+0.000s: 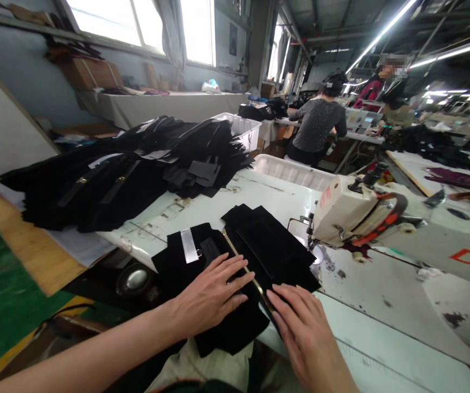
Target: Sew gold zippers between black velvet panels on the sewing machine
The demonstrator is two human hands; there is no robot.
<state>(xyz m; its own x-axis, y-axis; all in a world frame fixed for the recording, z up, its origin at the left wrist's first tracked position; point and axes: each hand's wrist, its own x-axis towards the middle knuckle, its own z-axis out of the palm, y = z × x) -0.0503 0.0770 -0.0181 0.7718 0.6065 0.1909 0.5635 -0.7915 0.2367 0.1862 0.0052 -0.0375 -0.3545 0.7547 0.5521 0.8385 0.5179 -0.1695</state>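
Black fabric piece (275, 234) is lying lower center of frame on the pale worktop (279, 188), with a gold zip (235, 245) running diagonally between its two panels. Left hand (214, 292) is resting palm down on the left panel, fingers spreading slightly apart, tips reaching the zip; it's pressing flat, not gripping. Right hand (306, 322) is bearing on the zip's lower end and right panel, fingers lying close together; can't tell if the thumb is pinching an edge. Progress as visible: zip is sitting between both panels, looking joined along most of its length, though seams are showing too small to confirm. White strip (189, 245) and a small dark patch (210, 251) are already lying on the left panel. Right panel's far corner is lying near the sewing machine (341, 210); can't tell if anything is sitting under the foot. Big pile of black pieces (136, 158) is spreading across upper left.
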